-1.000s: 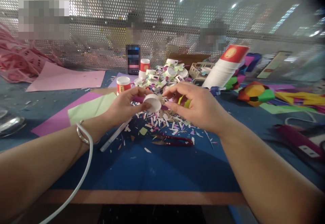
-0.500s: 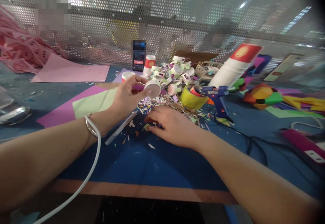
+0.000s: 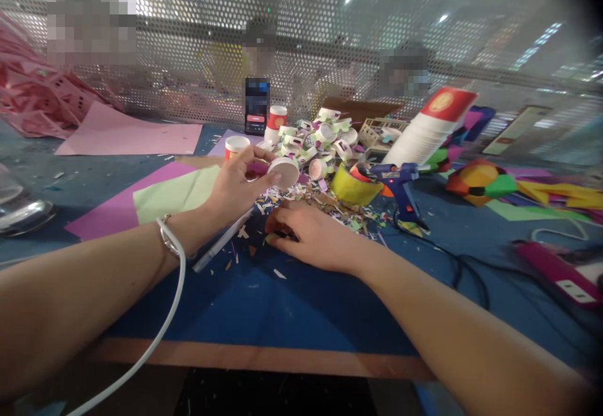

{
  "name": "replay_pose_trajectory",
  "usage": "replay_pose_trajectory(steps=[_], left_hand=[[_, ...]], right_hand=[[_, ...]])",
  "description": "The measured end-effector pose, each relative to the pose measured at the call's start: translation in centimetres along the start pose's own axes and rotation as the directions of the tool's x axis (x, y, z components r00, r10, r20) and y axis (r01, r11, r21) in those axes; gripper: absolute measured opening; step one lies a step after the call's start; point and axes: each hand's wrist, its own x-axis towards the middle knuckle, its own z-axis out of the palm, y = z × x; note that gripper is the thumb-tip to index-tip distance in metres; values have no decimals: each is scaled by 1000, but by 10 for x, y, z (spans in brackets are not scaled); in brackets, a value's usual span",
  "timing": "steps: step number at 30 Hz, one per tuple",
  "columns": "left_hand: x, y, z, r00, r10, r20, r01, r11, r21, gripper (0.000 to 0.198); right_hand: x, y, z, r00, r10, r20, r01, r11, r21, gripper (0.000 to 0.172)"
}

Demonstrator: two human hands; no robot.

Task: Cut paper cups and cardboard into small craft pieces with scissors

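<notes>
My left hand (image 3: 238, 180) pinches a cut-down paper cup base (image 3: 284, 173) between thumb and fingers, its round white face turned toward me. My right hand (image 3: 313, 234) rests low over the table, fingers curled in. At its thumb tip shows a small green paper piece (image 3: 270, 239), partly hidden by the fingers. Paper scraps (image 3: 268, 201) lie scattered around both hands. Just behind them rises a pile of cut cup pieces (image 3: 325, 133) with pale green paper strips. A short red-and-white paper cup (image 3: 236, 145) stands behind my left hand.
A blue glue gun (image 3: 401, 190) stands beside a yellow-wrapped container (image 3: 354, 186); its cord runs right to a magenta power strip (image 3: 558, 271). Stacked paper cups (image 3: 421, 130) lean at the right. Green paper (image 3: 176, 193) lies left, and a phone (image 3: 257, 107) stands at the back.
The view has shifted slightly. Both hands keep nearly the same place and grip; the right fingers look a little more closed toward the thumb.
</notes>
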Motion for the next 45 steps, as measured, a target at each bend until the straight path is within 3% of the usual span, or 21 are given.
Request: replay_pose_trajectory(steps=[8, 24, 45], left_hand=[[2, -7, 0, 998, 7, -66, -6, 1000, 24, 24], [0, -1, 2, 999, -2, -35, 2, 1000, -10, 22], [-1, 4, 0, 999, -22, -34, 22, 1000, 3, 23]], right_hand=[[3, 0, -2, 999, 36, 28, -39, 995, 95, 14], [4, -2, -2, 996, 67, 56, -77, 977, 200, 13], [1, 2, 0, 998, 65, -2, -65, 995, 82, 13]])
